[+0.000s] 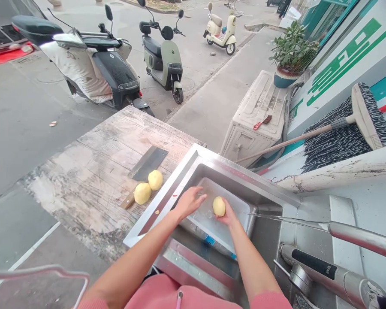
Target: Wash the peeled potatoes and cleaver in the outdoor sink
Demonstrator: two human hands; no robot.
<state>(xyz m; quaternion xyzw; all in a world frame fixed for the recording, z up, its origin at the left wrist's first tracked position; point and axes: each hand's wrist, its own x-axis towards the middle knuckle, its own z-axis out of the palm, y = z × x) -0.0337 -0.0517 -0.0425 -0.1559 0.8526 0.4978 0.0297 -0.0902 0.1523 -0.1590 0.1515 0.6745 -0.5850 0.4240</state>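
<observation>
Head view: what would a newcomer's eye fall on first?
Probably the pale yellow potato in the right hand, over the sink. Then two more potatoes by a cleaver on the wooden table to the left, and the big mop at the right.

A pink top (161, 294) at six o'clock carries a metal-ended pink zip pull (179, 296); its matching sleeves (270, 301), at seven and five o'clock, leave both forearms (250, 262) and hands (190, 201) bare.

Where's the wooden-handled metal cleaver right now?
In the head view, the cleaver lies left of centre on the weathered wooden table, left of the stainless steel sink, partly hidden by two round, peeled yellow vegetables.
</observation>
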